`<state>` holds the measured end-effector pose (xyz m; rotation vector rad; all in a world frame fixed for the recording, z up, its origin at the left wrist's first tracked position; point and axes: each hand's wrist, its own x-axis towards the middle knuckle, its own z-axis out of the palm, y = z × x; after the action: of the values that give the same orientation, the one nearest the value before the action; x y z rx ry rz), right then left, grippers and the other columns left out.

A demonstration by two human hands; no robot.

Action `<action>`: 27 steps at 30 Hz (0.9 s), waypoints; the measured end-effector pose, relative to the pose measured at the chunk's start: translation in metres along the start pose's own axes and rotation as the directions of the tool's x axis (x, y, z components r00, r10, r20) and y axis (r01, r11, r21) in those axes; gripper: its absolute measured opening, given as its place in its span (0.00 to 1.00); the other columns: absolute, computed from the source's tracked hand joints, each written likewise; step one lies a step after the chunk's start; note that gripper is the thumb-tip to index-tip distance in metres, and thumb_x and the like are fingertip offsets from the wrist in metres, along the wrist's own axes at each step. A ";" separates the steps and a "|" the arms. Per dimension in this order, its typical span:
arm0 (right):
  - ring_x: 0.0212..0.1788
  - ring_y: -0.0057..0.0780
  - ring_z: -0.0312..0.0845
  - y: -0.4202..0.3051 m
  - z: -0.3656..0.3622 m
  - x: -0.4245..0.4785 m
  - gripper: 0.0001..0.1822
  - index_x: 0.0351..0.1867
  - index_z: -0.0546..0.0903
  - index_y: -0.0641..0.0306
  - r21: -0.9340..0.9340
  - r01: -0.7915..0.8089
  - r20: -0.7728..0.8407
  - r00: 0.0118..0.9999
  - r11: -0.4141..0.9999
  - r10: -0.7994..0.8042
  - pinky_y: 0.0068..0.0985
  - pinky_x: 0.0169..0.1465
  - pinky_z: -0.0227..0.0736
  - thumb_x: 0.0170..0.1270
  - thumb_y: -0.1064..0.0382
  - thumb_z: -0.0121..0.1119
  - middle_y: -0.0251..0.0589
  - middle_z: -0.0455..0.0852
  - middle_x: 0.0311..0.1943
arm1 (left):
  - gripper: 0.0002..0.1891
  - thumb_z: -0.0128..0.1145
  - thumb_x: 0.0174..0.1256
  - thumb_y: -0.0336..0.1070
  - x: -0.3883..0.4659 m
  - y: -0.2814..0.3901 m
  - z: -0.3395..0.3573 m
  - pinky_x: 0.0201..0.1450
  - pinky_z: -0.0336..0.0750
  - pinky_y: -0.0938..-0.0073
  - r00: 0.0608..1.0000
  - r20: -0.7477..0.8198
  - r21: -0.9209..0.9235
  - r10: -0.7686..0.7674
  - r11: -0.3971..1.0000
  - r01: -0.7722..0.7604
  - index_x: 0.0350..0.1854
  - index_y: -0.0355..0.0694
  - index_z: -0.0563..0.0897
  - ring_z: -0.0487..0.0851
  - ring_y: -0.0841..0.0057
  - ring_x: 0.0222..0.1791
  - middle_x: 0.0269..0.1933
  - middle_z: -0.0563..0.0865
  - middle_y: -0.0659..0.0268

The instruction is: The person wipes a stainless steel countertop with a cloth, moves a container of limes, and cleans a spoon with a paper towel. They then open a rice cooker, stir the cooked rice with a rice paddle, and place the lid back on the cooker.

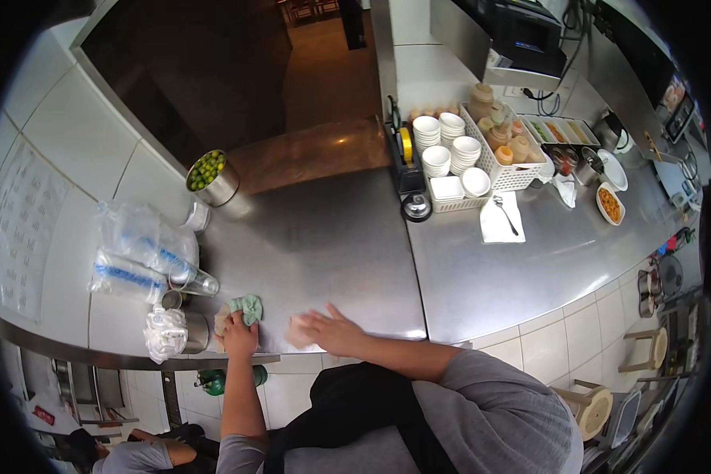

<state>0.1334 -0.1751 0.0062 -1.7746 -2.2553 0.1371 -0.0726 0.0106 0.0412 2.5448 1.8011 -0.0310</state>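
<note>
At the left part of the steel counter (332, 255), my left hand (240, 339) grips a crumpled light green cloth (249, 309). A beige cloth (220, 320) bunches by the same fingers. My right hand (338, 335) is low over the counter's front edge, its fingers pointing left. Under its fingertips is a pale beige cloth (299, 332), blurred by motion. Just left of my left hand stands a steel container (197, 333) with white plastic (165, 333) bunched at its mouth. A clear glass (202, 282) lies on its side behind it, by a small tin (172, 300).
Plastic-wrapped packs (145, 243) stand along the left wall, near a steel pot of green citrus (207, 172). Rightward are a call bell (416, 207), stacked white bowls (436, 161), a bottle basket (512, 175), a fork on a napkin (502, 228) and a food dish (610, 204). Another person (136, 453) is lower left.
</note>
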 end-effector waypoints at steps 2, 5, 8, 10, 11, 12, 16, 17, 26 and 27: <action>0.72 0.38 0.63 0.019 0.018 -0.034 0.29 0.66 0.71 0.57 0.129 0.101 -0.099 0.991 0.987 -0.089 0.48 0.73 0.51 0.60 0.65 0.58 0.39 0.72 0.67 | 0.27 0.62 0.59 0.51 0.009 0.004 0.002 0.66 0.54 0.26 1.000 0.018 -0.011 0.020 1.000 -0.020 0.60 0.50 0.71 0.80 0.47 0.55 0.62 0.75 0.55; 0.63 0.37 0.73 0.050 -0.037 -0.091 0.18 0.53 0.80 0.60 0.283 -0.037 -0.122 0.990 0.958 0.075 0.41 0.66 0.63 0.60 0.68 0.55 0.41 0.81 0.55 | 0.28 0.61 0.60 0.51 0.007 -0.001 0.010 0.66 0.56 0.29 0.999 0.025 0.009 0.020 1.000 -0.020 0.60 0.48 0.69 0.81 0.46 0.54 0.59 0.76 0.51; 0.52 0.42 0.79 0.132 -0.077 -0.139 0.13 0.44 0.83 0.62 0.199 -0.428 -0.273 0.840 0.882 0.469 0.39 0.55 0.71 0.58 0.70 0.53 0.45 0.84 0.45 | 0.29 0.59 0.62 0.52 0.010 -0.003 0.016 0.67 0.57 0.33 0.999 0.034 0.102 0.028 0.994 -0.031 0.61 0.45 0.66 0.82 0.48 0.52 0.56 0.76 0.49; 0.57 0.48 0.76 0.191 -0.101 -0.169 0.17 0.50 0.81 0.64 0.223 -0.548 -0.417 0.694 0.806 0.587 0.43 0.63 0.67 0.59 0.70 0.52 0.50 0.82 0.51 | 0.29 0.58 0.63 0.52 0.012 -0.004 0.016 0.67 0.57 0.34 0.998 0.060 0.155 0.017 0.988 -0.026 0.61 0.45 0.65 0.82 0.48 0.52 0.57 0.76 0.48; 0.60 0.50 0.73 0.213 -0.102 -0.181 0.19 0.54 0.80 0.65 0.117 -0.590 -0.557 0.627 0.799 0.545 0.44 0.66 0.64 0.60 0.70 0.51 0.52 0.80 0.55 | 0.29 0.57 0.64 0.52 0.017 -0.001 0.016 0.67 0.57 0.34 0.997 0.070 0.179 0.022 0.983 -0.035 0.62 0.45 0.64 0.82 0.49 0.52 0.57 0.76 0.48; 0.63 0.50 0.70 0.226 -0.101 -0.185 0.22 0.57 0.77 0.65 0.136 -0.628 -0.516 0.615 0.766 0.596 0.44 0.68 0.61 0.59 0.71 0.53 0.53 0.77 0.58 | 0.29 0.56 0.65 0.52 0.021 -0.001 0.016 0.68 0.56 0.35 0.994 0.102 0.180 0.025 0.983 -0.043 0.63 0.44 0.62 0.82 0.48 0.53 0.59 0.74 0.47; 0.73 0.48 0.58 0.225 -0.055 -0.195 0.36 0.68 0.67 0.64 0.087 -0.671 -0.408 0.650 0.736 0.641 0.45 0.75 0.51 0.53 0.72 0.61 0.53 0.66 0.69 | 0.30 0.54 0.67 0.53 0.028 0.014 -0.001 0.68 0.54 0.33 0.976 0.215 0.138 0.035 0.988 -0.066 0.64 0.43 0.61 0.79 0.46 0.57 0.63 0.71 0.45; 0.74 0.47 0.56 0.212 -0.038 -0.191 0.41 0.70 0.65 0.63 0.043 -0.648 -0.400 0.686 0.760 0.608 0.45 0.76 0.49 0.50 0.72 0.63 0.53 0.63 0.71 | 0.30 0.54 0.67 0.53 0.030 0.013 -0.002 0.68 0.54 0.32 0.976 0.216 0.143 0.034 0.988 -0.066 0.64 0.43 0.60 0.79 0.47 0.57 0.64 0.71 0.45; 0.67 0.27 0.69 0.049 -0.049 -0.155 0.20 0.59 0.76 0.51 0.261 -0.393 -0.067 0.904 0.882 0.422 0.53 0.76 0.40 0.65 0.66 0.49 0.34 0.77 0.62 | 0.32 0.55 0.67 0.53 0.023 0.006 0.002 0.66 0.56 0.32 0.972 0.234 0.131 0.031 0.989 -0.063 0.66 0.44 0.59 0.77 0.46 0.60 0.66 0.67 0.44; 0.65 0.26 0.71 0.046 -0.058 -0.149 0.18 0.57 0.77 0.50 0.278 -0.403 -0.096 0.891 0.872 0.443 0.55 0.76 0.39 0.67 0.65 0.46 0.33 0.79 0.60 | 0.32 0.55 0.67 0.53 0.023 0.006 0.003 0.66 0.57 0.33 0.973 0.229 0.132 0.040 0.989 -0.071 0.67 0.44 0.59 0.77 0.46 0.59 0.67 0.67 0.44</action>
<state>0.2243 -0.3125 0.0284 -2.0282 -1.6254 0.3398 -0.0593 0.0300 0.0376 2.5563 1.6974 -0.4414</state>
